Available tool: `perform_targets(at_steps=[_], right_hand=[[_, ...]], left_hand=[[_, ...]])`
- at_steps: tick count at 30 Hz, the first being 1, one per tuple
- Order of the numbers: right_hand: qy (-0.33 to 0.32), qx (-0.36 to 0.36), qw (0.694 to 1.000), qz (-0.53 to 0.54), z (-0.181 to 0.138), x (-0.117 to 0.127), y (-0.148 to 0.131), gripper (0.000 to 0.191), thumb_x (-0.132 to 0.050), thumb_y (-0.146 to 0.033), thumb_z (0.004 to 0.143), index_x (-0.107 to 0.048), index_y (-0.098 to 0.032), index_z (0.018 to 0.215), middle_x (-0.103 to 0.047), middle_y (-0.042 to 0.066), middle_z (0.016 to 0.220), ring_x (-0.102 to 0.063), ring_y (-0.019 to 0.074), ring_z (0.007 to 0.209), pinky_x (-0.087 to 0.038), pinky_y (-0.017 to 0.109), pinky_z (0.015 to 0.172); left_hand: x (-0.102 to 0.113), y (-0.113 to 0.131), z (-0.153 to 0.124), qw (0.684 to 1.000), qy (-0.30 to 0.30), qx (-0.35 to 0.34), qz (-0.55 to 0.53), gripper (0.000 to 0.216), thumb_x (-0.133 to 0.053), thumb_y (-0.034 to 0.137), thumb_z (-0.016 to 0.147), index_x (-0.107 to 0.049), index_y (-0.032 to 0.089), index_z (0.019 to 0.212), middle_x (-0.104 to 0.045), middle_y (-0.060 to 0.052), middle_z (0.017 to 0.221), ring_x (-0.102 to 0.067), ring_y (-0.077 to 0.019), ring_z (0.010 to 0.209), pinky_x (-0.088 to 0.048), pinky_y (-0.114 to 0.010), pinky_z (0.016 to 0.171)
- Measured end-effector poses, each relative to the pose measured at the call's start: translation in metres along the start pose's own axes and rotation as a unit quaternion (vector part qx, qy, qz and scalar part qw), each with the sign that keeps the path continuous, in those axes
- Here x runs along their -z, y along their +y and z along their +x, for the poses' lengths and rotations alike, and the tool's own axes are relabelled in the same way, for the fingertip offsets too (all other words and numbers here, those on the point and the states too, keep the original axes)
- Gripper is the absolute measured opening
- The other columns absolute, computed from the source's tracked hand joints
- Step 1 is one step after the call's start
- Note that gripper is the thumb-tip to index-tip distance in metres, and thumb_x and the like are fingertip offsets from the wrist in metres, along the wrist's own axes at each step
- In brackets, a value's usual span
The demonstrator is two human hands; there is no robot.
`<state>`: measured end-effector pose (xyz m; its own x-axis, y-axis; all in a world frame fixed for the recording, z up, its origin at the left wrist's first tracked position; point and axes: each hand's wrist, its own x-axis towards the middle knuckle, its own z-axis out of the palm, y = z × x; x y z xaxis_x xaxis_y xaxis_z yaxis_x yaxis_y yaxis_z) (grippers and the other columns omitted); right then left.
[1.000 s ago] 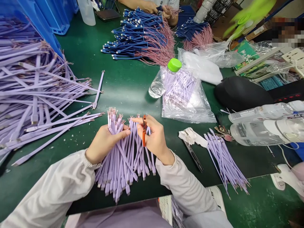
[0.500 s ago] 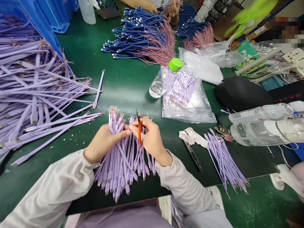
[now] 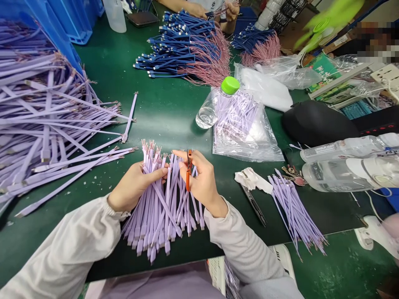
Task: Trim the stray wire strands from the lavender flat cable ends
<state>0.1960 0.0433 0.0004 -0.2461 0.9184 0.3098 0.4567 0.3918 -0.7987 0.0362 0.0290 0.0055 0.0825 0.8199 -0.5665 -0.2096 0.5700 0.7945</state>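
Observation:
My left hand (image 3: 131,187) is closed around a bunch of short lilac flat cables (image 3: 149,211), its thumb across their front. Bare wire ends stick up above the fingers, and the plugs fan out toward me. Orange-handled snips (image 3: 188,180) sit in my right hand (image 3: 204,182), dark blades upward, while its index finger reaches toward the cable tops. More lilac cables (image 3: 190,214) lie on the table under that hand. How the right-hand fingers grip the handles is partly hidden.
A large heap of lilac cables (image 3: 46,124) fills the left side by a blue bin (image 3: 76,20). Ahead stand a green-capped bottle (image 3: 207,110) and a plastic bag (image 3: 264,143). Tweezers (image 3: 255,207) and another cable bunch (image 3: 294,207) lie right. A co-worker's hands (image 3: 230,12) handle blue cables (image 3: 187,45).
My hands have moved apart slightly: the left went a little left, the right a little right with the snips. The right index finger has stretched out over the cable tops.

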Motion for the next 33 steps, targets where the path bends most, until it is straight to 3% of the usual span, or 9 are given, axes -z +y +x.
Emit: perform_targets(at_steps=[8, 14, 18, 22, 26, 33], right_hand=[[-0.021, 0.041, 0.999, -0.007, -0.0003, -0.0015, -0.0003, 0.018, -0.048, -0.01, 0.079, -0.063, -0.02, 0.078, -0.053, 0.001, 0.07, -0.05, 0.0136, 0.065, -0.044, 0.028, 0.062], [-0.018, 0.004, 1.0, 0.003, 0.0, -0.0038, -0.0012, 0.006, -0.056, -0.018, 0.08, -0.06, -0.02, 0.076, -0.052, 0.0, 0.072, -0.051, 0.013, 0.066, -0.044, 0.027, 0.063], [0.006, -0.033, 0.999, -0.013, 0.0004, -0.0036, 0.0007, 0.014, -0.058, -0.019, 0.079, -0.053, -0.019, 0.065, -0.05, -0.001, 0.068, -0.049, 0.0127, 0.063, -0.041, 0.026, 0.06], [0.035, -0.063, 0.997, -0.028, 0.001, -0.0008, -0.0005, 0.007, -0.055, -0.019, 0.081, -0.061, -0.019, 0.078, -0.054, 0.001, 0.074, -0.053, 0.0143, 0.07, -0.042, 0.027, 0.066], [0.003, -0.03, 1.0, 0.009, 0.001, -0.0012, -0.0037, 0.018, -0.05, -0.014, 0.082, -0.065, -0.02, 0.09, -0.055, 0.002, 0.077, -0.053, 0.0139, 0.07, -0.044, 0.027, 0.068], [-0.001, -0.029, 1.0, 0.006, 0.0012, -0.0018, -0.004, 0.019, -0.048, -0.013, 0.081, -0.065, -0.021, 0.084, -0.056, 0.003, 0.076, -0.054, 0.0151, 0.069, -0.046, 0.029, 0.066]], left_hand=[[0.002, -0.0041, 0.0017, 1.0, 0.005, -0.02, 0.001, 0.031, -0.08, 0.034, 0.053, -0.064, 0.014, 0.069, -0.061, 0.001, 0.063, -0.054, -0.0134, 0.06, -0.043, -0.027, 0.061], [0.001, -0.0018, 0.0002, 1.0, 0.013, -0.016, 0.007, 0.035, -0.082, 0.036, 0.05, -0.066, 0.013, 0.071, -0.065, -0.001, 0.066, -0.057, -0.0156, 0.062, -0.046, -0.029, 0.065], [0.003, -0.0015, -0.0005, 1.0, -0.011, -0.018, 0.018, 0.039, -0.079, 0.044, 0.055, -0.069, 0.015, 0.079, -0.07, -0.005, 0.077, -0.064, -0.0219, 0.076, -0.049, -0.033, 0.074], [0.0046, -0.0022, -0.0006, 0.999, -0.012, -0.015, 0.031, 0.04, -0.077, 0.049, 0.058, -0.069, 0.015, 0.077, -0.071, -0.007, 0.08, -0.065, -0.0251, 0.081, -0.051, -0.036, 0.076], [0.0042, -0.0044, 0.0004, 0.999, -0.016, -0.024, 0.042, 0.038, -0.077, 0.048, 0.059, -0.067, 0.015, 0.074, -0.071, -0.006, 0.077, -0.065, -0.0246, 0.078, -0.05, -0.036, 0.076], [0.0034, -0.0064, 0.0006, 0.997, -0.008, -0.03, 0.067, 0.04, -0.075, 0.051, 0.058, -0.067, 0.015, 0.074, -0.071, -0.008, 0.077, -0.065, -0.0253, 0.076, -0.05, -0.035, 0.072]])
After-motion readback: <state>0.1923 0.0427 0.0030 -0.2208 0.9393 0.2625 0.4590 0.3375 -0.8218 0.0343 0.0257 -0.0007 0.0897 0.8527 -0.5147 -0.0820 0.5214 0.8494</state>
